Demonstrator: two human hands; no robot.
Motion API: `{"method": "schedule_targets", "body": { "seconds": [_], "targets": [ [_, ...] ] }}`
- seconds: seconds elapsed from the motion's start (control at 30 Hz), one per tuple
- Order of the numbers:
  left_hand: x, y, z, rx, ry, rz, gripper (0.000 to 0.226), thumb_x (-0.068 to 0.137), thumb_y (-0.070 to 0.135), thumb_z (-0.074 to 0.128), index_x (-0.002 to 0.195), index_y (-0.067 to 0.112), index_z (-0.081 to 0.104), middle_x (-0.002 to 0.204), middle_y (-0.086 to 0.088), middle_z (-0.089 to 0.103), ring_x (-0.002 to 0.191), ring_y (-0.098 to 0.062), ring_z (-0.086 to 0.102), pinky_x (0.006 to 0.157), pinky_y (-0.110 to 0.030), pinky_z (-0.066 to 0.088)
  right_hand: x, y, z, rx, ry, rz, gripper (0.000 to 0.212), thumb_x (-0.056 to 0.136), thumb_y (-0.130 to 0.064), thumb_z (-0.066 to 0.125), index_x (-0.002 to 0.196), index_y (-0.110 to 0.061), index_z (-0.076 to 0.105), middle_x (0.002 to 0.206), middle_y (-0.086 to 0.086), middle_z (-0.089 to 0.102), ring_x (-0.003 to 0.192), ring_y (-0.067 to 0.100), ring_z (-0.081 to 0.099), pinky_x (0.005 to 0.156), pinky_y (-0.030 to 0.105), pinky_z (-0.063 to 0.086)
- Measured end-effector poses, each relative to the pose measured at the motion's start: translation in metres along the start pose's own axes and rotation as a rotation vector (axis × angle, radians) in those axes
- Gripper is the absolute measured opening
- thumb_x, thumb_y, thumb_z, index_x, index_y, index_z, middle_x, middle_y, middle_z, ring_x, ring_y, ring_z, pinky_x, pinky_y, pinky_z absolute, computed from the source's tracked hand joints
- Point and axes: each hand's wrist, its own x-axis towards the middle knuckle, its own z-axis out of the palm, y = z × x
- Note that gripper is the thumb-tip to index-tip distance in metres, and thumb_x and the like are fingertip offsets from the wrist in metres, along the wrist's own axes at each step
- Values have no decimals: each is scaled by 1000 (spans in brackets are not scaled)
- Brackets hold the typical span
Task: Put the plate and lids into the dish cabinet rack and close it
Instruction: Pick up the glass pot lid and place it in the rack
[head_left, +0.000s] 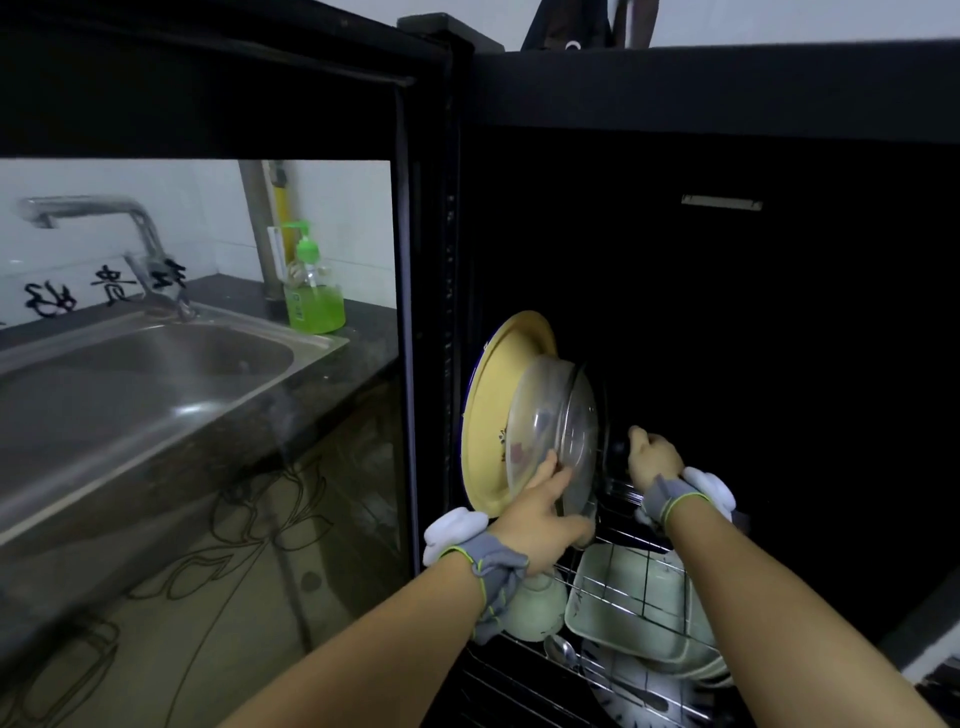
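A yellow plate (488, 415) stands on edge at the left of the dark dish cabinet's upper wire rack (621, 491). Leaning against it are clear glass lids (550, 415), also on edge. My left hand (545, 519) grips the lower rim of the front glass lid. My right hand (652, 460) reaches deeper into the cabinet, fingers curled around a dark knob of another lid that is barely visible in the dark. The cabinet door (208, 364), a glass panel, stands open to the left.
The open door reflects a steel sink, tap and green soap bottle. On the lower wire rack (631, 603) lie a pale green square dish (623, 592), a pale bowl (535, 605), a spoon (561, 649) and other dishes. The cabinet interior is dark.
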Motion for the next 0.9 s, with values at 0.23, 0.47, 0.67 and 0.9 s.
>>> {"method": "schedule_targets", "body": {
  "seconds": [0.23,0.47,0.67,0.9],
  "targets": [
    [8,3,2,50,16,20,71,85,11,55,143,12,15,157,1,-6,144,-11,0,106,-14,5,2,-7,-3,44,-38,40,54,96,-38,33,133,0,45,128,26,56,116,41,53,94,36,40],
    [8,-4,0,50,43,4,73,79,18,58,142,13,22,157,1,-4,143,-11,2,105,-14,7,-6,-5,1,94,-49,44,60,94,-46,33,135,-3,43,130,23,56,117,40,54,96,37,41],
    [-7,9,-13,-35,66,-77,81,67,23,60,140,8,27,156,-4,-8,143,-14,2,116,-26,13,-10,-13,10,98,-65,30,57,95,-39,37,136,2,40,135,25,51,122,40,49,95,36,40],
    [-3,-5,-17,-11,47,-16,63,85,10,57,140,8,25,157,-6,-2,142,-10,3,99,-9,9,-10,-13,11,122,-37,82,65,94,-43,40,138,5,34,138,28,46,124,44,45,98,38,38]
  ]
}}
